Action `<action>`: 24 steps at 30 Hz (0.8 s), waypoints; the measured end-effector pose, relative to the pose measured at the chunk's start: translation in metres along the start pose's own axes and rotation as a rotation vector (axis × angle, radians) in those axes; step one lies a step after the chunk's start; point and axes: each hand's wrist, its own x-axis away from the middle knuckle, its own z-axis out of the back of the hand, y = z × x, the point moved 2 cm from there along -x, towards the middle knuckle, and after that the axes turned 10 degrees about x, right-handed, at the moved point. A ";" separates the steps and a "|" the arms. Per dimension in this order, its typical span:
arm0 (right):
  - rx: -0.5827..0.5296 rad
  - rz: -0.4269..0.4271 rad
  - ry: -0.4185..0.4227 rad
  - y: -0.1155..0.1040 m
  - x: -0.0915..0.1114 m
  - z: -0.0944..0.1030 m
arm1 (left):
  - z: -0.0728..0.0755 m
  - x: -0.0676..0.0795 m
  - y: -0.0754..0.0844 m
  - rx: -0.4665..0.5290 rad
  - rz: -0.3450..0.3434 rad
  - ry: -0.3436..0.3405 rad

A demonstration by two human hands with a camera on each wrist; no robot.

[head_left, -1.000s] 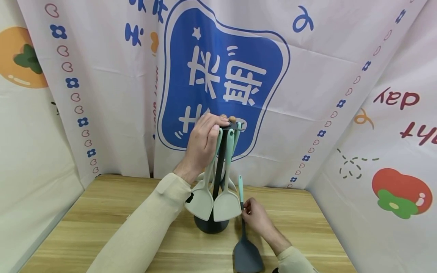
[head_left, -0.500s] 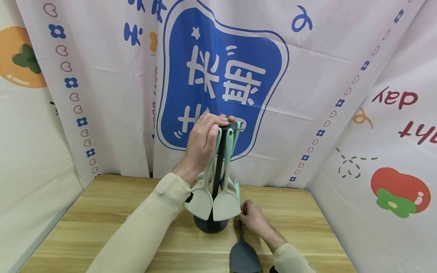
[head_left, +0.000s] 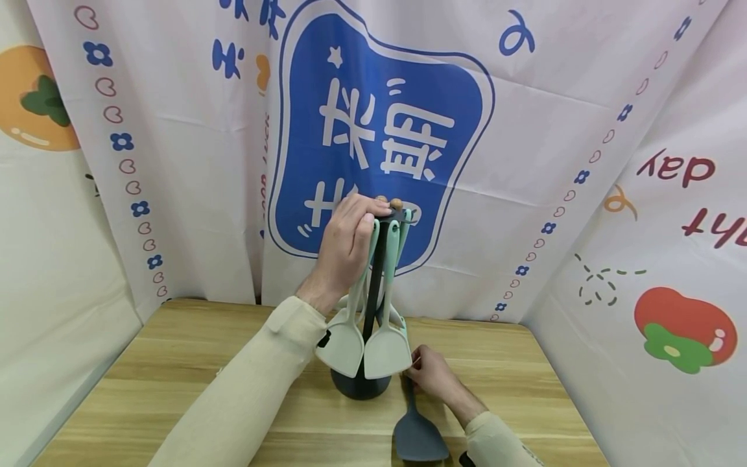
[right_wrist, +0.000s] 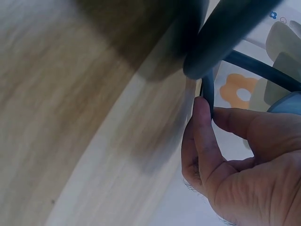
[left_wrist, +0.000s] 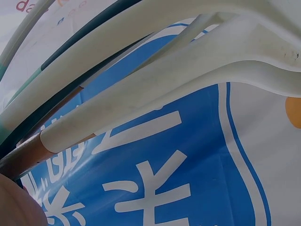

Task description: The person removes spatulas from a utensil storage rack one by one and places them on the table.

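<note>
My left hand (head_left: 344, 243) rests at the top of a black utensil stand (head_left: 360, 387), its fingers laid over the hub. From the hub hang several cream kitchen utensils with mint handles, two turners (head_left: 388, 350) facing me. In the left wrist view a fingertip (left_wrist: 19, 205) shows beside a wooden-handled utensil (left_wrist: 70, 127). To the right of the stand my right hand (head_left: 434, 373) pinches the dark handle of a grey spatula (head_left: 419, 438) between thumb and fingers. Its blade points toward me, close over the table; its mint handle end is partly hidden behind the hanging turner.
The wooden table (head_left: 496, 389) runs back to a white printed curtain (head_left: 554, 84) with a large blue patch. Printed cloth also hangs at both sides. Two round wooden knobs (head_left: 396, 203) show at the stand's top.
The right hand has shifted slightly left with the spatula, whose mint end has dropped and slid behind the hanging turner. The left hand keeps its place on the stand.
</note>
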 end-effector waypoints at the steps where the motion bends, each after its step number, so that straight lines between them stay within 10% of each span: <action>1: 0.010 -0.012 -0.001 -0.001 0.000 0.000 | 0.000 0.000 0.000 0.001 -0.001 0.000; 11: 0.149 0.097 0.040 0.080 -0.050 -0.016 | -0.001 0.000 0.000 -0.001 -0.003 0.003; 18: -0.001 0.001 0.063 -0.007 -0.012 0.025 | -0.001 0.000 -0.001 -0.006 -0.003 0.006; 24: -0.063 -0.022 0.142 -0.040 -0.002 0.044 | -0.002 0.000 -0.001 -0.001 -0.006 0.010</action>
